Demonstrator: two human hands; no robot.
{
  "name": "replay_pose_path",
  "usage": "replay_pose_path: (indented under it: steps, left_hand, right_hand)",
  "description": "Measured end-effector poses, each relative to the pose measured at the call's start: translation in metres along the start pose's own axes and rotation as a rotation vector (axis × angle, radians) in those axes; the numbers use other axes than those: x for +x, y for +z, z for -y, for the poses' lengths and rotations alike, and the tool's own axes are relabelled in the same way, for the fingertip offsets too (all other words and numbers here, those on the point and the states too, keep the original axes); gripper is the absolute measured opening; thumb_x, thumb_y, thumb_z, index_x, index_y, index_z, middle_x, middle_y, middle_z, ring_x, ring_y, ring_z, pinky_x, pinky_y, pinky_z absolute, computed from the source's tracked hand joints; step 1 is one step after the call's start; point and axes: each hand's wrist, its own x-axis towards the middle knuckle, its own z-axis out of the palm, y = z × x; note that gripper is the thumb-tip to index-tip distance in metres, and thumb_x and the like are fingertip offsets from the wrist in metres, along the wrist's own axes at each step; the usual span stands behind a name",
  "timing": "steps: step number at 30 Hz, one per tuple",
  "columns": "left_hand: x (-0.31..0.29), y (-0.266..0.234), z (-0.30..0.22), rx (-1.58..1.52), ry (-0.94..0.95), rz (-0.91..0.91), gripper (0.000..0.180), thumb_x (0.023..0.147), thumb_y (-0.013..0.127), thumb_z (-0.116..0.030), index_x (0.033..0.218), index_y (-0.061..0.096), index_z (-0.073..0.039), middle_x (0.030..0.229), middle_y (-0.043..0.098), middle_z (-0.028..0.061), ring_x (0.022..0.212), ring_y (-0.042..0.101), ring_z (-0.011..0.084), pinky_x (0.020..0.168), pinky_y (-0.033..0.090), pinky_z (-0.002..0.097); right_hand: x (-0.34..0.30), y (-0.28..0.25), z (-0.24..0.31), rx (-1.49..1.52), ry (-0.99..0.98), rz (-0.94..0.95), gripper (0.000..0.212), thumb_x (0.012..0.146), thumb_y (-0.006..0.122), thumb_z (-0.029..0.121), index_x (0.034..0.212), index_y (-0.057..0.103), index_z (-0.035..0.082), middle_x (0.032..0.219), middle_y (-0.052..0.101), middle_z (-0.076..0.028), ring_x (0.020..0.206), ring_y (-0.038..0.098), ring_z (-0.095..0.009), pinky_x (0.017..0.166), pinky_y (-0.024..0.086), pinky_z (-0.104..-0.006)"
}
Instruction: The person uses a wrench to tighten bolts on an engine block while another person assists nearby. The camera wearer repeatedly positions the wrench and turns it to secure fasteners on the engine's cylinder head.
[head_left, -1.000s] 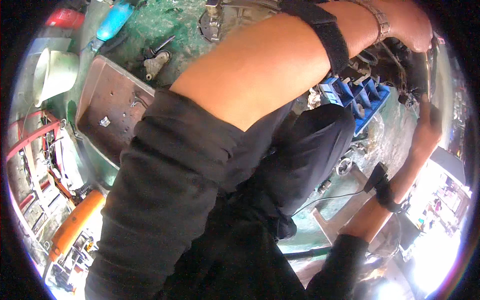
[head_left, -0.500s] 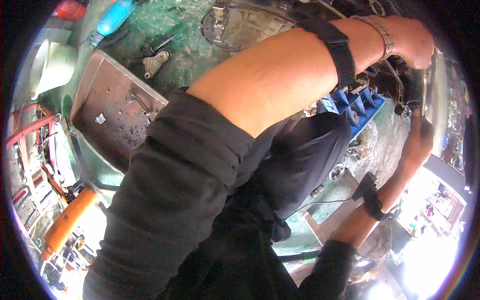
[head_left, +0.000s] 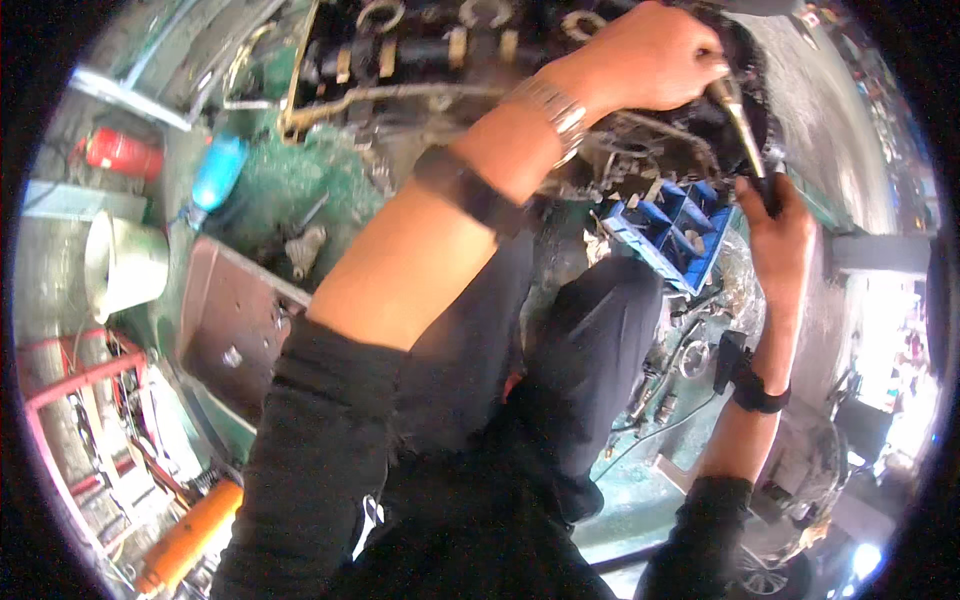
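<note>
A wrench [head_left: 740, 125] with a long silver shaft and dark handle spans both hands at the upper right. My left hand [head_left: 660, 60] is closed around its upper end, which the fingers partly hide. Lower down, my right hand [head_left: 782, 225] grips the dark handle. Both are beside the right end of a dark, greasy engine [head_left: 430, 65] across the top of the view. Whether the wrench sits on a fastener cannot be made out. Below the left forearm's reach lies a blue compartment tray [head_left: 718, 250] with small parts in it.
Loose metal parts [head_left: 660, 385] lie right of my knee. At left are a brown metal pan [head_left: 205, 285], a white bucket [head_left: 135, 262], a blue bottle [head_left: 217, 170] and a red cylinder [head_left: 122, 153]. A red frame rack [head_left: 85, 380] and an orange cylinder [head_left: 190, 540] stand lower left.
The view has shifted, so more of the engine shows at the top. Both hands appear further left in the picture, and the wrench between them is now tilted and plainer to see.
</note>
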Motion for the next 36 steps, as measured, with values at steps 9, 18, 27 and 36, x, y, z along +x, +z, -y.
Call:
replay_pose_path:
  steps: [9, 18, 27, 36]
  left_hand:
    - [-0.003, 0.007, 0.003, 0.026, 0.105, -0.139, 0.022, 0.087, 0.063, -0.022, 0.092, 0.069, -0.002, 0.069, 0.062, 0.02, 0.058, 0.059, 0.0309, 0.057, 0.046, 0.0365]
    - [-0.007, 0.002, -0.007, -0.06, -0.024, -0.083, 0.031, 0.093, 0.058, -0.028, 0.096, 0.067, 0.002, 0.067, 0.061, 0.0176, 0.056, 0.05, 0.0174, 0.056, 0.044, 0.0337]
    - [-0.007, -0.003, -0.011, 0.022, -0.142, 0.005, 0.033, 0.094, 0.057, -0.026, 0.107, 0.065, 0.003, 0.1, 0.069, 0.0209, 0.089, 0.067, 0.0241, 0.081, 0.051, 0.0357]
    - [-0.007, -0.003, -0.01, 0.082, -0.106, 0.008, 0.033, 0.091, 0.06, -0.024, 0.109, 0.064, 0.003, 0.103, 0.067, 0.0225, 0.094, 0.067, 0.0308, 0.083, 0.051, 0.0367]
  right_hand:
    - [0.006, -0.005, -0.004, 0.169, 0.016, -0.026, 0.027, 0.08, 0.072, 0.026, 0.091, 0.064, 0.002, 0.075, 0.064, -0.019, 0.067, 0.063, -0.035, 0.063, 0.047, -0.0397]
    - [0.006, -0.026, 0.002, 0.265, -0.037, -0.073, 0.018, 0.078, 0.072, 0.017, 0.084, 0.065, 0.001, 0.06, 0.059, -0.013, 0.052, 0.054, -0.018, 0.052, 0.043, -0.0336]
    - [0.021, -0.023, -0.002, 0.148, -0.005, -0.041, 0.019, 0.076, 0.071, 0.021, 0.078, 0.061, 0.004, 0.067, 0.062, -0.017, 0.06, 0.06, -0.035, 0.057, 0.047, -0.0398]
    - [0.027, -0.025, -0.002, 0.13, -0.082, -0.061, 0.021, 0.074, 0.077, 0.014, 0.084, 0.066, -0.001, 0.059, 0.059, -0.01, 0.052, 0.052, -0.014, 0.053, 0.044, -0.0313]
